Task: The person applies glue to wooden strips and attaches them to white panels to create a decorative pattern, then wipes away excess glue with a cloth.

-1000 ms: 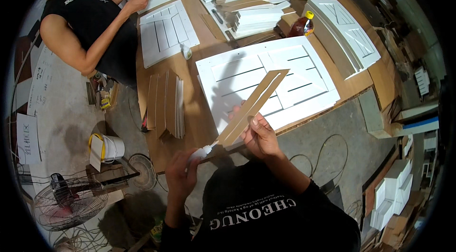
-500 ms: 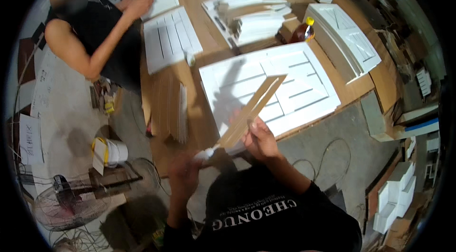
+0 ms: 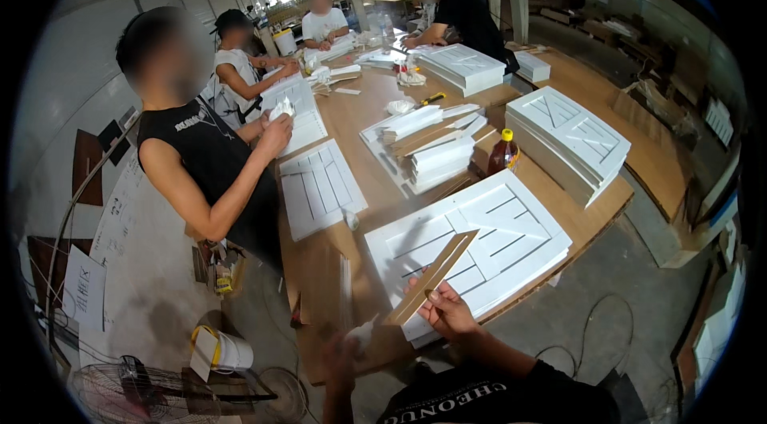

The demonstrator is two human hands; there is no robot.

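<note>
My right hand grips two narrow brown strips, which lie side by side and slant up over a white grooved panel. The thumb is on top and the fingers are underneath. My left hand, dim and partly blurred, is closed around a small white thing, perhaps a soft pouch or bottle. It is near the strips' lower end but apart from them. A stack of long brown strips lies on the table to the left of the panel.
Piled white strips, a dark bottle with a yellow cap and stacked white panels stand beyond. Another panel lies left, by a co-worker holding something white. Several other people work farther back. A fan and bucket are on the floor.
My view has tilted up, bringing more people into sight. The white thing in my left hand has moved away from the strips' lower end. The right hand still holds the strips.
</note>
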